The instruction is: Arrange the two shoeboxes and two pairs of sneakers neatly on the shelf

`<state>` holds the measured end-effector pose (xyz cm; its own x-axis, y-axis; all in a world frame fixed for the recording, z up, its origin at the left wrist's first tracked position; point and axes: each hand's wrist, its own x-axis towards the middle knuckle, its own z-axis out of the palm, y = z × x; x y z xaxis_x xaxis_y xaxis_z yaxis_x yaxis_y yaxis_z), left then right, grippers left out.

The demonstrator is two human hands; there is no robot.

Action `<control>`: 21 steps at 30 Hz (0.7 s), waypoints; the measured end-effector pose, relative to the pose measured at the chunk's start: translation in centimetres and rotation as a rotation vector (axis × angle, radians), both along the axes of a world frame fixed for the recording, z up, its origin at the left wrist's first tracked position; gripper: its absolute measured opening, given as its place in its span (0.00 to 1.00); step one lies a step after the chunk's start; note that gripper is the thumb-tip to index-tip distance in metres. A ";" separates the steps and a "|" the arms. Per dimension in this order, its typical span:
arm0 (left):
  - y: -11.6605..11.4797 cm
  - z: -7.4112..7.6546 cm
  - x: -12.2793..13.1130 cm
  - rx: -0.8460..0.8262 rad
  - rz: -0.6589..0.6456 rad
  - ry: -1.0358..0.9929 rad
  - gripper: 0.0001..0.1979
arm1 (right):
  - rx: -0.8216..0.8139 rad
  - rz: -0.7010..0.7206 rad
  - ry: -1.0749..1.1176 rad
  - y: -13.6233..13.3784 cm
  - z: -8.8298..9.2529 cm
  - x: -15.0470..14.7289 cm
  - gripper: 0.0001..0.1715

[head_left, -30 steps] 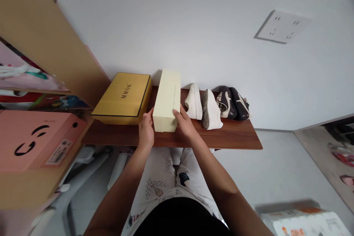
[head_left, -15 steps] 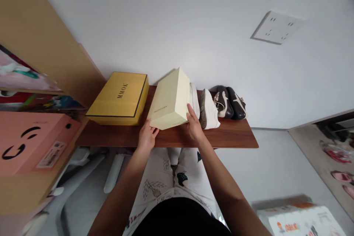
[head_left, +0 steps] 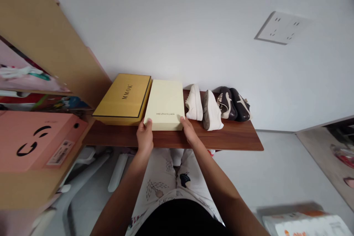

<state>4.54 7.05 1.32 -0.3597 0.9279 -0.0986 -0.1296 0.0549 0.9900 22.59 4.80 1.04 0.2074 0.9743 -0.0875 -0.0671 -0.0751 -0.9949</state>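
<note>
A cream shoebox (head_left: 165, 99) marked MEIZHIYUAN lies flat on the brown wooden shelf (head_left: 232, 138). My left hand (head_left: 145, 135) grips its front left corner, thumb on top. At the front right corner, my right hand (head_left: 189, 129) holds the box with the thumb against its edge. Close by on the left lies a yellow MMOK shoebox (head_left: 124, 97) with black trim. To the right of the cream box is a pair of white sneakers, one upright (head_left: 195, 103) and one tipped on its side (head_left: 212, 112). Dark brown sneakers (head_left: 235, 104) with cream trim stand farther right.
A pink box (head_left: 33, 140) sits on a wooden unit at the left. Behind the shelf rises a white wall with a socket plate (head_left: 282, 28). A white printed package (head_left: 306, 225) lies on the floor at lower right. Grey metal legs (head_left: 83, 177) stand below left.
The cream shoebox went from tilted to flat on the shelf, beside the yellow box. Both hands stayed on it, and the camera view shifted slightly.
</note>
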 end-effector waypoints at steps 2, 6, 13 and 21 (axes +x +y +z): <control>0.3 -0.4 0.3 0.019 0.011 0.013 0.22 | 0.001 0.007 0.023 0.2 -0.1 -0.2 0.41; 1.1 -1.1 0.6 0.046 0.038 0.049 0.23 | -0.011 -0.020 0.001 0.9 -0.3 -0.4 0.41; 2.5 -1.4 1.0 0.070 0.078 0.059 0.25 | 0.007 -0.010 -0.077 1.5 -0.4 -0.9 0.41; -4.5 -2.6 3.0 0.123 0.082 0.240 0.27 | 0.181 -0.422 -0.377 -5.9 0.6 10.0 0.35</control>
